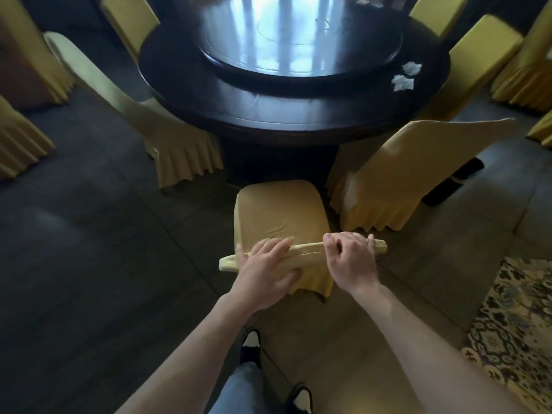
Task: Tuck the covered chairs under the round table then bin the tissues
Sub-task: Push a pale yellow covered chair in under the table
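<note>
Both hands grip top of chair back, low middle of frame: left hand [265, 265], right hand [351, 259]. Chair [279, 213] not yet under round surface [268, 112]. Tissues [406, 77] upper right. Crooked push could bump neighbour chair [397, 174]; cover might slip.

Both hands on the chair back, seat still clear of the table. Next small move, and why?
Probably push the chair straight forward. The left hand and right hand each have a grip on its top rail, its seat sits short of the round table, and the gap between the neighbouring chairs looks open.
</note>
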